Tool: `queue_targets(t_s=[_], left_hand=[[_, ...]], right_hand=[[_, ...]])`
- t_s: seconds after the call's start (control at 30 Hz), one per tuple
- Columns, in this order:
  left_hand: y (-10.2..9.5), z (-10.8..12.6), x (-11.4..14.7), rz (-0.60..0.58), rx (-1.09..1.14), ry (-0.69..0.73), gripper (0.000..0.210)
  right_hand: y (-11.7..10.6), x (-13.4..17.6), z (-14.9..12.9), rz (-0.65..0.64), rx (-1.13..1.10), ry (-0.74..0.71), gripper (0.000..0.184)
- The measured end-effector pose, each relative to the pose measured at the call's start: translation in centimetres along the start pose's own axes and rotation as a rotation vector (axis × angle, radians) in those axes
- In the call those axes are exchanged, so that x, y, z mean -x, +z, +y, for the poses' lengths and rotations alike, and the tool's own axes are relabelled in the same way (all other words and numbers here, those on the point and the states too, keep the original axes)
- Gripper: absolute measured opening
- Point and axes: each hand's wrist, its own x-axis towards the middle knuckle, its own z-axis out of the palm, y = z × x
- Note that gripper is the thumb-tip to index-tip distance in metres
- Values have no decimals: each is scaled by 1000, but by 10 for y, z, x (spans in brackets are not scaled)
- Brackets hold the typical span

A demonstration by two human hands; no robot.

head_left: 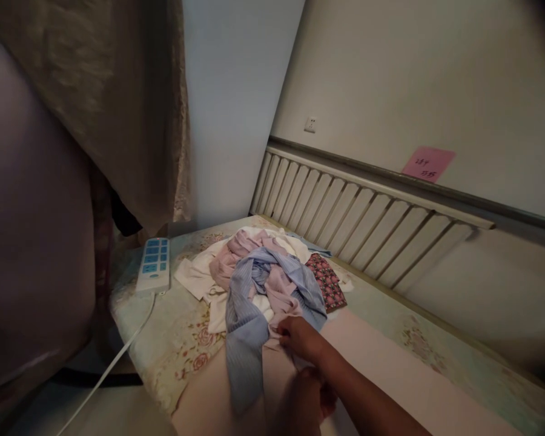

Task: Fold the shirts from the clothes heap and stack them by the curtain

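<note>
My right hand (297, 340) reaches over the bed, its fingers pinched on the near end of a dusty-pink cloth (284, 297). Below it, close to the bottom edge, my left hand (306, 396) is dark and blurred with curled fingers. Whatever it may hold is hidden. A blue striped garment (249, 321) loops around the pink cloth, one end hanging toward me. White clothes (193, 275) lie crumpled underneath and behind. To the right of the heap is a dark red patterned cloth (329, 281). A smooth pale-pink surface (367, 357) spreads beneath my hands.
The clothes rest on a floral-covered bed or table (163, 351). A white power strip (153, 266) with blue sockets sits at its left edge, its cord trailing down. A radiator (345, 212) lines the wall. Brown fabric (131, 103) hangs at the upper left.
</note>
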Motion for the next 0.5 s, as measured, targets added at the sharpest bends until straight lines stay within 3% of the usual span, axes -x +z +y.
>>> queue_targets(t_s=[0.07,0.17,0.23,0.37,0.5], left_hand=[[-1,3,8,4,-59,10,16],[0,10,19,-3,-72,-5,16],[1,13,23,-9,-65,-2,18],[3,14,20,9,-70,-15,19],[1,12,13,3,-66,-42,19]], right_hand=[[-8,-4,8,101,-53,43,20],[-27,-13,26,446,-62,223,26],[-37,-18,41,592,-16,322,31],[-37,-25,70,553,19,386,67],[-24,-32,84,479,-79,487,73]])
